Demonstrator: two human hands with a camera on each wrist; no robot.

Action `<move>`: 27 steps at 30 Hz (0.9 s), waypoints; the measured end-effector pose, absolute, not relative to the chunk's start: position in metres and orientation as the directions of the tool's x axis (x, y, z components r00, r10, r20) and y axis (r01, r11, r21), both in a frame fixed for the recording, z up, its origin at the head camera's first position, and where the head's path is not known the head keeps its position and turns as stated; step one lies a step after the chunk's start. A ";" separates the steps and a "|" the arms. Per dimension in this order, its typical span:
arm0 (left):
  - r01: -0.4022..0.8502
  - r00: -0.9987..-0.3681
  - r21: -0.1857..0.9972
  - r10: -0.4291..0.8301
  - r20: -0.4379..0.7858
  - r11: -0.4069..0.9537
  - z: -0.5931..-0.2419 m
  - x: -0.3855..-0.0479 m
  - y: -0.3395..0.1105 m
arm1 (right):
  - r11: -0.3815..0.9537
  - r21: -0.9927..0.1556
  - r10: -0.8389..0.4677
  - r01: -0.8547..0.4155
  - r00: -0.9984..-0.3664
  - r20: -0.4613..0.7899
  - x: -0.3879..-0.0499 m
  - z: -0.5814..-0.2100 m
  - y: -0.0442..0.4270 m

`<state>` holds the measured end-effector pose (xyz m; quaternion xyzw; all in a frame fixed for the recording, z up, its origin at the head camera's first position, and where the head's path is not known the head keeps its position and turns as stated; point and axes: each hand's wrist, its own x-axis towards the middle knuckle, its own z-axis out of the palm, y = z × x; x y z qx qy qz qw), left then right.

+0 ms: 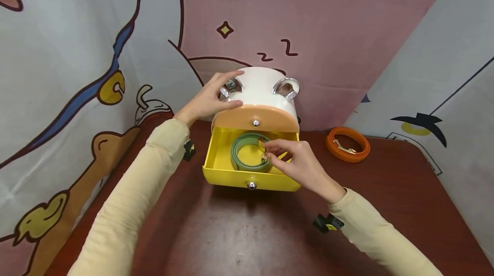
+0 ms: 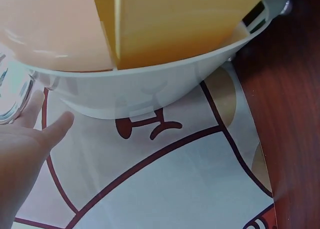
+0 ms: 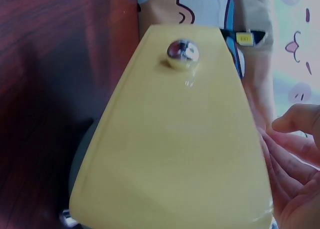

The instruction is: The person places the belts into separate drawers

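Note:
In the head view, a white rounded drawer box (image 1: 257, 85) with a peach upper drawer (image 1: 231, 118) stands against the wall. Its yellow lower drawer (image 1: 227, 176) is pulled out, and inside lies a coiled green belt (image 1: 236, 156) with a gold-coloured buckle (image 1: 264, 156). My left hand (image 1: 210, 96) rests at the box's upper left, thumb and forefinger spread about a silver ring-shaped part (image 1: 236, 85). Over the drawer's right side, my right hand (image 1: 299, 162) has its fingertips at the buckle, thumb and forefinger slightly apart. The right wrist view hides the belt behind the drawer front (image 3: 170, 139).
An orange coiled belt (image 1: 360, 156) with a metal buckle lies on the dark red table (image 1: 390, 177), right of the box. Cartoon-printed cloth (image 1: 328, 22) hangs behind. A second silver ring-shaped part (image 1: 294, 83) sticks out at the box's upper right.

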<state>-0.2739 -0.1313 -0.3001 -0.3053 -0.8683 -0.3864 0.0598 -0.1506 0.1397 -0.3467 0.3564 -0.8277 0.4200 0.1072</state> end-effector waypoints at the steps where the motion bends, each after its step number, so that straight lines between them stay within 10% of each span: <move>1: 0.571 -0.810 0.636 0.482 0.334 0.520 -0.300 -0.274 -0.131 | 0.386 -0.617 -0.507 -0.686 -0.716 0.479 -0.148 -0.346 0.139; 27: 0.395 -0.853 0.916 0.397 0.338 0.068 -0.328 -0.275 -0.125 | 0.289 -0.692 -0.589 -0.661 -0.693 0.415 -0.105 -0.385 0.128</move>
